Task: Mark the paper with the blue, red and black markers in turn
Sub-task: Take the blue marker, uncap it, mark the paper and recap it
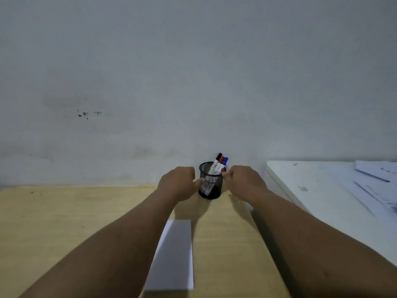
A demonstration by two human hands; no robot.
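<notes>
Looked like the grab-the-blue-marker (225, 161) step: left hand (177, 182) curled round the mesh cup (211, 186), right hand (242, 179) pinching by the rim, paper (174, 254) lay nearer, so next probably meant lifting blue out.

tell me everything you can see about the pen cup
The pen cup is a round black wire-mesh holder, see-through, standing upright on the wooden table close to the wall. Three capped markers lean in it toward its right rim: black, red and blue. The left hand touches its left side with the thumb; the right hand has its fingertips at the right rim by the blue marker.
</notes>
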